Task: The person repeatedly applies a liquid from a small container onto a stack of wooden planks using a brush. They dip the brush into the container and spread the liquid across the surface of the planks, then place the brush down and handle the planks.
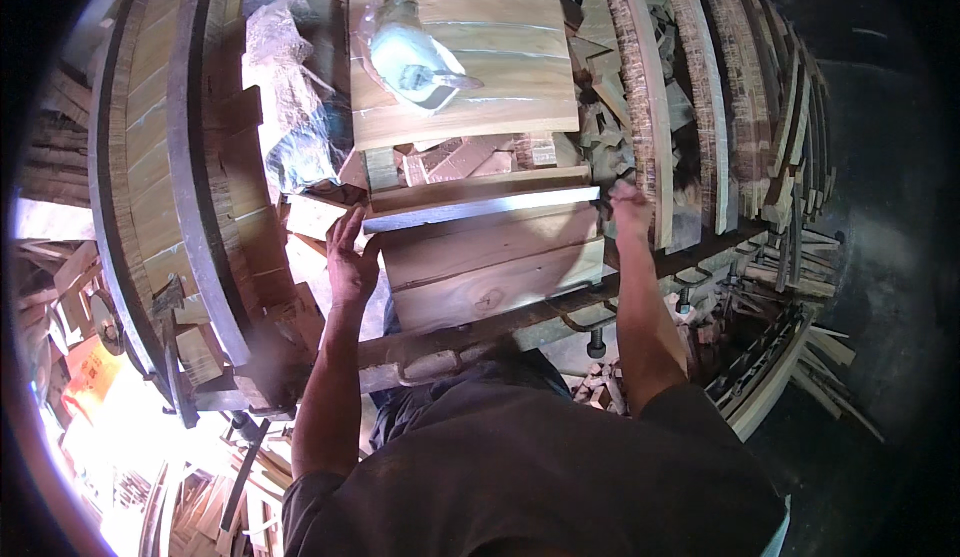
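Left grip [352, 265] spread, right grip [630, 207] curled, its hold unclear; between them, the white-edged board [480, 211] looks coated but not yet joined to the nearer boards [490, 292].

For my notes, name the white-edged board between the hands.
The narrow board reaching from the left hand toward the right hand, its edge white; the two flat boards below it in view show plain wood.

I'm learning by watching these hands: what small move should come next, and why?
I would probably steady the white-edged board at both ends and align it with the wide planks beside it: the left hand is at its left end, the right hand near its right. Whether either grip is firm is hard to tell.
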The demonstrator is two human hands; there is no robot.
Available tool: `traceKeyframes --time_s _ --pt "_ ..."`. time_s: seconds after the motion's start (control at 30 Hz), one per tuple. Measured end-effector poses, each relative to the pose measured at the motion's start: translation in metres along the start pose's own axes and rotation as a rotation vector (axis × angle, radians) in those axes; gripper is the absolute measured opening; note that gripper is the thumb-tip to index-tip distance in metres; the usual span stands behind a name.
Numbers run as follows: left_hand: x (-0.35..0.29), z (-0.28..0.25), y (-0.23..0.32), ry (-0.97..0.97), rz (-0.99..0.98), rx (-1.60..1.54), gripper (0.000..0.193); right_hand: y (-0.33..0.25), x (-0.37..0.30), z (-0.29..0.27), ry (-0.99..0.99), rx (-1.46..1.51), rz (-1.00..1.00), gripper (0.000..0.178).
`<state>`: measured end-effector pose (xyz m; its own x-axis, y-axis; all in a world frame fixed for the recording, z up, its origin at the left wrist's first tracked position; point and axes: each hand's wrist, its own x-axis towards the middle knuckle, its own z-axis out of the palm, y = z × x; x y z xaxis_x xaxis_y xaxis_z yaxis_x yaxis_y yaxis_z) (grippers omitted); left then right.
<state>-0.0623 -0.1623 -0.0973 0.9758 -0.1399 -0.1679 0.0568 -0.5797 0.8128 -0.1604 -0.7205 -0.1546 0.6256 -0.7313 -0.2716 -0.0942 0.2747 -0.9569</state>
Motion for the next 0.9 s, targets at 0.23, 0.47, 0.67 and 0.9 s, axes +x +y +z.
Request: traceKeyframes --time_s 0.23,0.47,0.67,0.9 --pt "0.005 0.007 0.021 0.022 -0.137 -0.089 0.045 0.021 -0.075 0.048 -0.073 -0.538 -0.067 0.014" --pt "0.059 0.01 0.037 0.035 -0.15 0.126 0.046 0.003 -0.023 0.09 0.041 -0.847 -0.389 0.02" --pt "0.079 0.016 0.065 -0.031 -0.316 0.4 0.03 -0.001 -0.02 0.132 -0.12 -1.376 -0.515 0.023" --pt "0.082 0.051 0.007 0.175 -0.18 0.021 0.043 0.026 -0.012 0.118 -0.1 -0.887 -0.203 0.05"
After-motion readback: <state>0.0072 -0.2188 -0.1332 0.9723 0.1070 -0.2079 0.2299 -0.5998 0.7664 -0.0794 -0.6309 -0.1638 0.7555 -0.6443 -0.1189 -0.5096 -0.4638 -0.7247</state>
